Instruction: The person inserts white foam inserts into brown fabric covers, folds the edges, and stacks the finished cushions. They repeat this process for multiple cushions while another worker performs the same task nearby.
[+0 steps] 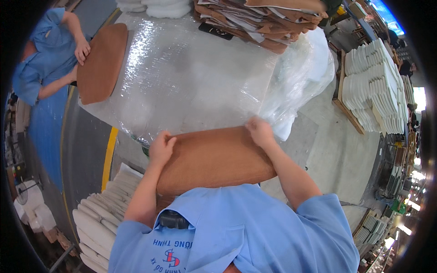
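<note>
Panel: brown curved wooden panel (pixel 214 159), held at the near edge of the desk (pixel 195 77), just above my chest at centre frame; I read it as a seat-shaped board.
Long axis: runs from 9 to 3 o'clock, tilted slightly up toward 3.
Left hand (pixel 161 148): clamped on the panel's upper left corner, fingers curled over the far edge, at about 9 o'clock of the panel.
Right hand (pixel 259 131): closed on the upper right corner at about 2 o'clock, also touching the loose plastic film (pixel 296 86) there.
Grip: both hands closed on the panel, one at each far corner; neither is nearer than the other, so I judge the load shared evenly.
Desk: covered in clear bubble wrap, lying at 12 o'clock from the panel.
Second panel (pixel 102 61): same brown kind, at 10 o'clock, under a co-worker's hand (pixel 82 49).
Stack: brown boards (pixel 259 20) at 12 o'clock; white pieces (pixel 378 82) at 2 o'clock; white pads (pixel 102 214) at 8 o'clock.
</note>
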Motion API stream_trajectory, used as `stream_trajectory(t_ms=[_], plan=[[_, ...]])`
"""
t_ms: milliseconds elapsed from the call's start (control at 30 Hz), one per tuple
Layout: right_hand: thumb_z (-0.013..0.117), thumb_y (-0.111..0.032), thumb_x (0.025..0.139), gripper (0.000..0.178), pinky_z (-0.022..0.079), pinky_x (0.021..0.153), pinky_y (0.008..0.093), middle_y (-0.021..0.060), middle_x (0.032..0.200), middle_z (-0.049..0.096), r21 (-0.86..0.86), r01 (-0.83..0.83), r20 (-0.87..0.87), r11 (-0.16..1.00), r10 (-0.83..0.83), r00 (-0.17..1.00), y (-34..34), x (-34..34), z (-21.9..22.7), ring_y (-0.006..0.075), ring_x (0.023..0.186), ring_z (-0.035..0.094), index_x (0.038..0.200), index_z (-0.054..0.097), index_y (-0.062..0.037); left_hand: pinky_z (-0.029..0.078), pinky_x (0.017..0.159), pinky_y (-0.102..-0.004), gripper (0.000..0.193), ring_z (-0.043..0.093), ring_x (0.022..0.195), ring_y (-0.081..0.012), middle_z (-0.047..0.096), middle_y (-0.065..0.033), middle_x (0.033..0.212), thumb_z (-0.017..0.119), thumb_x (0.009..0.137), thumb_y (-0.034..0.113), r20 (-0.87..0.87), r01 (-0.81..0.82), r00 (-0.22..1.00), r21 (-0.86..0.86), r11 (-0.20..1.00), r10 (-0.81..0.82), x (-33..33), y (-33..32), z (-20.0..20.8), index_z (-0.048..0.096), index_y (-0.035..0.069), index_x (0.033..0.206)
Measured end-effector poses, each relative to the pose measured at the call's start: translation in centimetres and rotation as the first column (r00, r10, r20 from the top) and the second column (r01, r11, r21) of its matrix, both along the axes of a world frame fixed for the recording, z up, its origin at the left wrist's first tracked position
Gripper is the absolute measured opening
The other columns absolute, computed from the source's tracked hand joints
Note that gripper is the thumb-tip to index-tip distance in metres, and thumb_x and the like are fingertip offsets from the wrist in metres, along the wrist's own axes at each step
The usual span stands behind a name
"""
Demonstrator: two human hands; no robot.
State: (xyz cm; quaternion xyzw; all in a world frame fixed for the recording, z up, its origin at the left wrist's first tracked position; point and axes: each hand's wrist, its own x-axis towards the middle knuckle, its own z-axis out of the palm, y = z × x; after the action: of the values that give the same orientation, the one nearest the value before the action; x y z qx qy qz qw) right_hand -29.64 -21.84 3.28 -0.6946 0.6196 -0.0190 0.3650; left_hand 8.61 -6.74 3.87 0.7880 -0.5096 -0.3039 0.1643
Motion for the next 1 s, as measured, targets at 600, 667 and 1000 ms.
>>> stream_trajectory(t_ms=[600,667,1000], plan=[[0.056,-0.067,0.101,0.075,0.051,0.106,0.0502,0.017,0.144,0.062,0.496,0.237,0.41,0.836,-0.466,0.784,2.4,-4.1,12.5,0.0348,0.126,0.064,0.146,0.059,-0.0078,0.053,0.082,-0.0358,0.056,0.069,0.083,-0.0225,0.073,-0.0118,0.083,0.045,0.113,0.038,-0.571,-0.62,0.725,-0.297,0.726,0.386,-0.7,-2.2,9.1,0.071,-0.002,0.084],[0.071,-0.061,0.092,0.075,0.052,0.105,0.047,0.0201,0.138,0.066,0.219,-0.11,0.325,0.969,0.034,0.945,1.7,-3.7,14.5,0.0359,0.125,0.064,0.143,0.061,-0.006,0.052,0.079,-0.0364,0.053,0.067,0.081,-0.0223,0.072,-0.0105,0.082,0.045,0.113,0.035,-0.424,-0.529,0.84,-0.505,0.682,0.338,-1.7,-3.2,8.5,0.07,-0.001,0.083],[0.09,-0.039,0.073,0.066,0.057,0.089,0.0459,0.0136,0.114,0.076,-0.292,-0.278,-0.175,0.915,0.235,0.956,2.2,1.0,12.2,0.0368,0.104,0.073,0.129,0.067,-0.0108,0.046,0.07,-0.046,0.03,0.058,0.079,-0.036,0.059,-0.0163,0.081,0.042,0.104,0.017,-0.009,-0.198,0.939,-0.83,0.521,0.343,-1.9,-4.9,5.5,0.056,0.001,0.084]])
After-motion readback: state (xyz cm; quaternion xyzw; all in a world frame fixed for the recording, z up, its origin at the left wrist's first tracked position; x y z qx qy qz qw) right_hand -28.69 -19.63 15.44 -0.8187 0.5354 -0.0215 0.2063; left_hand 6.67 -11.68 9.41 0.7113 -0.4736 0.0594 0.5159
